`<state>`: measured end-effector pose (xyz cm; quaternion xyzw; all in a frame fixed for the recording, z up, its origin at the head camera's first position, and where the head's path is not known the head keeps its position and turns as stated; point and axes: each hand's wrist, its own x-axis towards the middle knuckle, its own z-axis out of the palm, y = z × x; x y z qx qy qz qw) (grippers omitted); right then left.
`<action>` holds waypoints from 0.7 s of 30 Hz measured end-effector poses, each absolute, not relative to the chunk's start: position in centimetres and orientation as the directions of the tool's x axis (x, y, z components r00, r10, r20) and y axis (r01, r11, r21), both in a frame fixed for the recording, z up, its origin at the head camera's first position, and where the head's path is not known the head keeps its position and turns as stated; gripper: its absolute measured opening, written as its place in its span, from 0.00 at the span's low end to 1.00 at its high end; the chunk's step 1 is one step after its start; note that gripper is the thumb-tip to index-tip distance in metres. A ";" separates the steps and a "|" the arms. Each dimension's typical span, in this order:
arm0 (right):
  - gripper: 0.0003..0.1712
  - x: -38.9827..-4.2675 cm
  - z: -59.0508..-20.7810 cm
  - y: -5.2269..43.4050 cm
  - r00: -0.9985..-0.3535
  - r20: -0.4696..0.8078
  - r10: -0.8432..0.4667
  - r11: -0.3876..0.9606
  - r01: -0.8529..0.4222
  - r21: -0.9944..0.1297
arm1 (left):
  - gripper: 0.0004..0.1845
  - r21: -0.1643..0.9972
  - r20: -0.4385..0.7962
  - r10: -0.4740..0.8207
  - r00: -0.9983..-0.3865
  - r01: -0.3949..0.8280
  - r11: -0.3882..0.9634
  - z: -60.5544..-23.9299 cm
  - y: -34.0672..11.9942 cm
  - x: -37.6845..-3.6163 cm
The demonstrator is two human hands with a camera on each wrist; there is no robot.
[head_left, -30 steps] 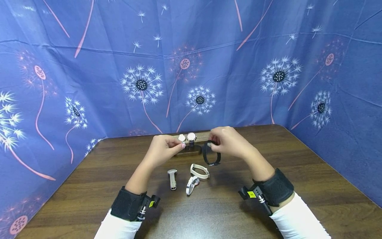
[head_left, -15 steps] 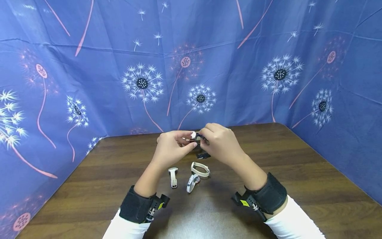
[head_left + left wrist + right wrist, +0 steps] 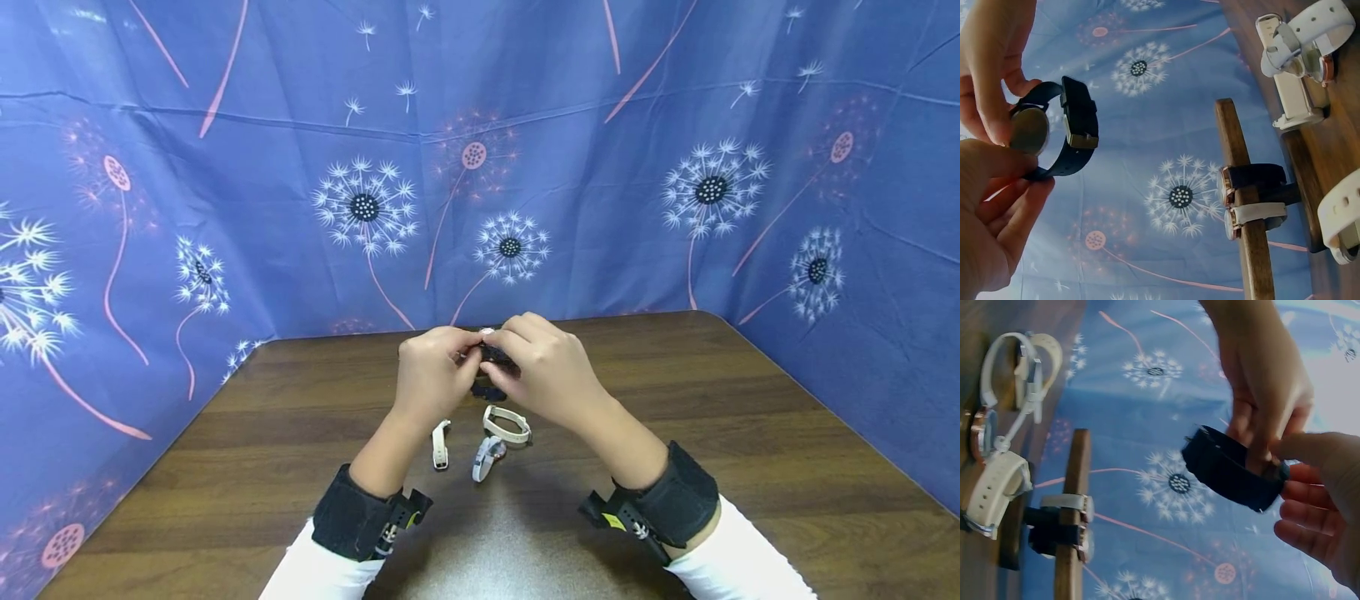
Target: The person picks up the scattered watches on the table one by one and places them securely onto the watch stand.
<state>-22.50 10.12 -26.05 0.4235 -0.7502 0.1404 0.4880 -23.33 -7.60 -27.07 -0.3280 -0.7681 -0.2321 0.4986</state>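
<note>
1. Black and buckled into a loop, the dark watch (image 3: 1054, 128) is held in the air between both hands, above the far middle of the worktop (image 3: 750, 433), just in front of the wooden stand (image 3: 1241, 206).
2. Left hand (image 3: 431, 375) has its grip pinched on the watch: thumb and fingertips clamp the round case (image 3: 1029, 130).
3. Right hand (image 3: 547, 371) also has its grip closed on the watch, fingers curled about the strap (image 3: 1229, 469) beside the case.
4. Judging by its look, the watch should be light; the case is stiff and smooth, perhaps slippery at its face, while the strap is soft and bends readily.
5. Best hold, I think, is at the case edges or on the strap close to the case, not on the loose loop end.
6. Two watches already sit on the stand's bar, one with a dark strap (image 3: 1254, 176) and one with a white strap (image 3: 1254, 214).
7. Three white watches lie on the worktop beneath the hands: a looped one (image 3: 506, 425), a second beside it (image 3: 484, 459), and one lying straight (image 3: 440, 444).
8. Blue dandelion cloth (image 3: 225, 167) hangs behind and to both sides.
</note>
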 end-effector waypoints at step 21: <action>0.19 -22.4 -24.9 11.2 -0.468 0.817 -0.338 0.475 -0.834 -0.281 | 0.09 0.145 0.978 0.064 -0.201 0.860 0.489 -27.0 -7.9 -23.9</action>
